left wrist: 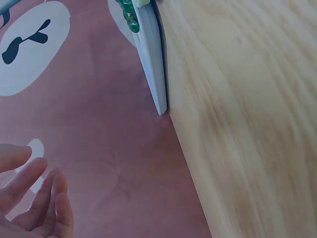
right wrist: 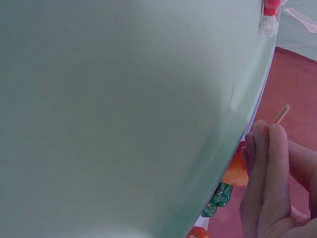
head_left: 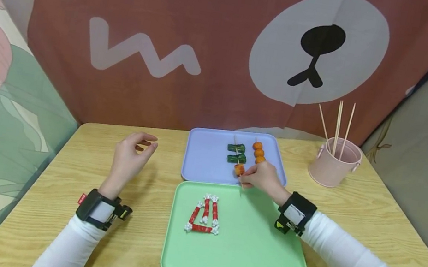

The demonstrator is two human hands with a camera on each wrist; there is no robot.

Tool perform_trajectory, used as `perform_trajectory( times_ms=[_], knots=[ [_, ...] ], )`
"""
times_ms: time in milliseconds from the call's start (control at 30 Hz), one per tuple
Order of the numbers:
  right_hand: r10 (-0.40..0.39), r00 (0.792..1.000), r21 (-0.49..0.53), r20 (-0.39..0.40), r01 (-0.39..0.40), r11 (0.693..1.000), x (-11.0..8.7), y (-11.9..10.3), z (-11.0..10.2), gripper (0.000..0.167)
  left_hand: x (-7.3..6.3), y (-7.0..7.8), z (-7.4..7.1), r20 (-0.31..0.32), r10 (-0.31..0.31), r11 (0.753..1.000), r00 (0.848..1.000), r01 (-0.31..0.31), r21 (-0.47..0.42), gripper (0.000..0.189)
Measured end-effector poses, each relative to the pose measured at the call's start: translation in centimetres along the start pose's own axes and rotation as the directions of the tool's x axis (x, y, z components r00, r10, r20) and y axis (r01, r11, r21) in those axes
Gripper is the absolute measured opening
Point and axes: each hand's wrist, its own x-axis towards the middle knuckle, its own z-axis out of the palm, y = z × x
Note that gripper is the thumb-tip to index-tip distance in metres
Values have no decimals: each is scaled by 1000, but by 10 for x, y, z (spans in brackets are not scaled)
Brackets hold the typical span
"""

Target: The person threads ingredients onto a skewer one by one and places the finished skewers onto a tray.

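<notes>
My right hand [head_left: 265, 181] pinches the lower end of a skewer [head_left: 237, 158] that carries dark green pieces and an orange-brown chunk. In the right wrist view the bare tip of its stick [right wrist: 282, 114] pokes out past the fingers. The skewer lies over the lavender tray [head_left: 206, 155], beside a second skewer of orange balls [head_left: 259, 152], which the hand partly hides. Over the wood left of the trays, my left hand [head_left: 130, 155] is raised with loosely bent fingers and holds nothing; its thumb and fingertips stand apart in the left wrist view.
Nearer me is a green tray [head_left: 237, 254] with several red-and-white pieces [head_left: 202, 229] on its left part. A pink bucket [head_left: 335, 166] holding several bare sticks [head_left: 338, 125] stands at the back right. A printed cloth [head_left: 140, 94] hangs behind the table [head_left: 138, 243].
</notes>
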Motion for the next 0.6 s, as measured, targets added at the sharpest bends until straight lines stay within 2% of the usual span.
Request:
perform_trajectory(
  times_ms=[467, 600],
  knots=[
    [-22, 999, -5, 48, 23, 1000, 0, -2, -1, 14, -1, 2, 1, 9, 3, 1000, 1000, -3, -7, 15],
    [-38, 998, 48, 56, 35, 998, -1, -1, -2, 14, -1, 2, 2, 12, 4, 1000, 1000, -4, -8, 16]
  ],
)
